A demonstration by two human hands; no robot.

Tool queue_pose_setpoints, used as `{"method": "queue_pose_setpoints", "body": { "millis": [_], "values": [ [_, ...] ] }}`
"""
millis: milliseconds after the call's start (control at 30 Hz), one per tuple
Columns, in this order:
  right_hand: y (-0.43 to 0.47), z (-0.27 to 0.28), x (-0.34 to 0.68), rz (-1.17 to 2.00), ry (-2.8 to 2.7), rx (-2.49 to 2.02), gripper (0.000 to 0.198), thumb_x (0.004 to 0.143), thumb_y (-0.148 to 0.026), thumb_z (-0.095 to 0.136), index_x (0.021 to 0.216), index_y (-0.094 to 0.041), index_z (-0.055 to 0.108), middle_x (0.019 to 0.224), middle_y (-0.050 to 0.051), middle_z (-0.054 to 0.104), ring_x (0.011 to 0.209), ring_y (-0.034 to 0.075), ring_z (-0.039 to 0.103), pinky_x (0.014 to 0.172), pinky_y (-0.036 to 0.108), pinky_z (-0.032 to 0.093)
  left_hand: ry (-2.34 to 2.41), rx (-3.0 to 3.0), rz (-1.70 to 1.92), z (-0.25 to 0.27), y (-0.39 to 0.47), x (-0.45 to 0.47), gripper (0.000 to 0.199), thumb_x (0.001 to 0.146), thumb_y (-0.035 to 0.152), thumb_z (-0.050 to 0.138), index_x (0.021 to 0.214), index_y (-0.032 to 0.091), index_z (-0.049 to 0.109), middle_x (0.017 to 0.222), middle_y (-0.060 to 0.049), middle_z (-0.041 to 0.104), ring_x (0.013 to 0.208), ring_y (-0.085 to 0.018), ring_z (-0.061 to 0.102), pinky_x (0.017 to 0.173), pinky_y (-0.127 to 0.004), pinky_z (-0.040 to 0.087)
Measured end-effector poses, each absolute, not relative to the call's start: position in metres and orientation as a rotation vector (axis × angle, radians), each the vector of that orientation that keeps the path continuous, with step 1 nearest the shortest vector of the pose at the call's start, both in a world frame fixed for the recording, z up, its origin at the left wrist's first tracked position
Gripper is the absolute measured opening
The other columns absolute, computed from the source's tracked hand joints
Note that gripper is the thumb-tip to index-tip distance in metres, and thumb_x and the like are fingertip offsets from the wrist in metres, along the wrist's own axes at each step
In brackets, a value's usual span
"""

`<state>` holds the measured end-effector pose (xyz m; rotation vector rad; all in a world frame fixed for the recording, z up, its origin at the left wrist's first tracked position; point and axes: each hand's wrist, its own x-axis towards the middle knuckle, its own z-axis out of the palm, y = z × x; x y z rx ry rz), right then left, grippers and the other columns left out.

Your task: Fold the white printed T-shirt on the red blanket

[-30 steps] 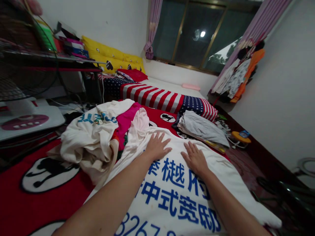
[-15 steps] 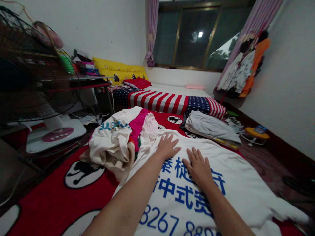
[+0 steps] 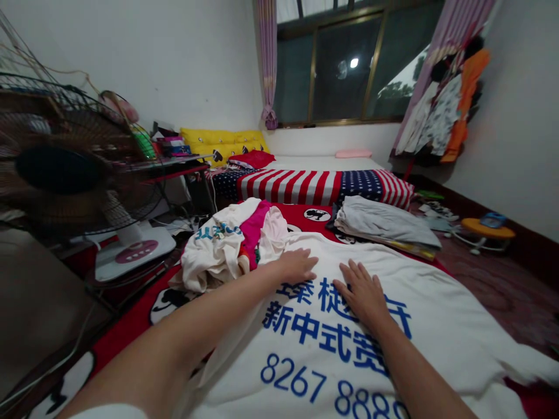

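Observation:
A white T-shirt with blue characters and digits lies spread flat in front of me on a red mat. My left hand rests palm down on its upper part, fingers apart. Beside it, my right hand presses flat on the blue print, fingers spread. Neither hand holds anything. A crumpled heap of white, pink and cream clothes sits just left of my left hand.
A folded grey pile lies beyond the shirt. A standing fan is at the left, its white base on the floor. A striped flag blanket covers the bed. Clothes hang at right; a small yellow stool stands there.
My view has tilted up and back, showing more of the fan and the shirt's digits. Both hands have slid slightly toward me over the shirt and stay flat.

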<state>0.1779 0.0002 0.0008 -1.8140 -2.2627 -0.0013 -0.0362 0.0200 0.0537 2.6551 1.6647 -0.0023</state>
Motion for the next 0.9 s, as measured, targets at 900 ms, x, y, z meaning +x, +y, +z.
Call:
{"method": "queue_pose_setpoints", "body": {
  "millis": [900],
  "values": [
    [0.000, 0.001, 0.175, 0.040, -2.223, -1.800, 0.055, 0.094, -0.048, 0.037, 0.141, -0.021, 0.042, 0.154, 0.007, 0.029, 0.142, 0.028, 0.020, 0.111, 0.054, 0.018, 2.113, 1.465, 1.328, 0.121, -0.061, -0.201, 0.039, 0.055, 0.032, 0.065, 0.090, 0.017, 0.061, 0.083, -0.004, 0.069, 0.069, -0.019, 0.064, 0.053, -0.024, 0.049]
  ]
}}
